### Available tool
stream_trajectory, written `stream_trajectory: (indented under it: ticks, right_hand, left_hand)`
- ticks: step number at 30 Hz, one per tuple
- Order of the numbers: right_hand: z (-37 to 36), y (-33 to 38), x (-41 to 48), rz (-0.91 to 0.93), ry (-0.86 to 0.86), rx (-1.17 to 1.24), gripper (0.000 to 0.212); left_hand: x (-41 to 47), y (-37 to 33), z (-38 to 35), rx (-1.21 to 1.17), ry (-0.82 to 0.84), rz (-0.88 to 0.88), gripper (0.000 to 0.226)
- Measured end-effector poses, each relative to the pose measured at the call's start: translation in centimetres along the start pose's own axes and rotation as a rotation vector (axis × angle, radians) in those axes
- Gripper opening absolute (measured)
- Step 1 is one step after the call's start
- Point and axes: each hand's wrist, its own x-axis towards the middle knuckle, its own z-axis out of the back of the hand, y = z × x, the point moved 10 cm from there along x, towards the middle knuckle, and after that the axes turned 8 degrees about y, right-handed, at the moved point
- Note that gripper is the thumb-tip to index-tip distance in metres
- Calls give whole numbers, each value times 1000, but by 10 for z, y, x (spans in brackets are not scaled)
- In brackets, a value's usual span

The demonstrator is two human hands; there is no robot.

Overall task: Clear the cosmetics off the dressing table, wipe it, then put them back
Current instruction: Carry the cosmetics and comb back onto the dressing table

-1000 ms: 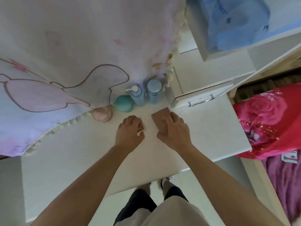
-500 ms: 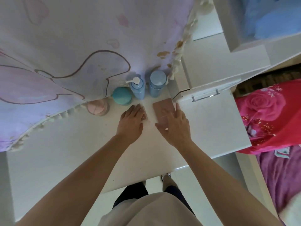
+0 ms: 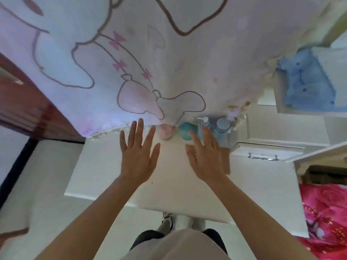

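Our left hand (image 3: 138, 158) is flat and spread, fingers straight and apart, holding nothing. Our right hand (image 3: 205, 156) is spread too and also empty. Whether either palm touches the dressing table (image 3: 105, 166) beneath it, we cannot tell.

Just right of our right hand, half under its outer edge, lies a flat brown case (image 3: 226, 159). Past our fingertips the rest of the cosmetics stand upright in a close row at the back. A pink jar (image 3: 165, 131) sits between the two hands, and a teal jar (image 3: 186, 130) sits just left of the right fingers. A pale blue pump bottle (image 3: 204, 122) is partly behind those fingers, with a blue capped bottle (image 3: 223, 126) to their right. Behind them hangs a printed cloth (image 3: 131, 62), whose hem meets the row. Further right is a white drawer unit (image 3: 266, 152).

With both hands empty, no wiping rag in view and the row tidy, we judge this a pause between steps. It looks more like the end of putting things back than the start of clearing, though we cannot be sure. If anything remains, the next move calls for a light pinch on the thin case, which lies flush and gives little edge.
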Motion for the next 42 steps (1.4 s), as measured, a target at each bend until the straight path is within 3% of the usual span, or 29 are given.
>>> stream_trajectory:
  ticks: [4, 11, 16, 23, 30, 36, 42]
  right_hand:
    - [-1, 96, 29, 198, 2, 74, 63]
    - [-9, 341, 26, 623, -20, 145, 70]
    - [-60, 537, -27, 836, 31, 176, 70]
    - [-150, 784, -150, 1088, 222, 199, 74]
    - [-236, 925, -221, 1280, 340, 220, 77]
    - [-320, 1034, -218, 1336, 396, 236, 81]
    - [-372, 1177, -195, 1422, 404, 265, 84]
  left_hand:
    - [-56, 74, 73, 118, -134, 197, 57]
    - [-202, 219, 205, 185, -310, 600, 59]
    - [-371, 314, 271, 254, -419, 816, 59]
    - [-602, 430, 340, 360, -449, 1100, 59]
    - [-722, 526, 351, 402, -424, 1280, 59]
    - [-765, 626, 345, 388, -366, 1379, 60]
    - [-804, 741, 389, 453, -331, 1480, 58]
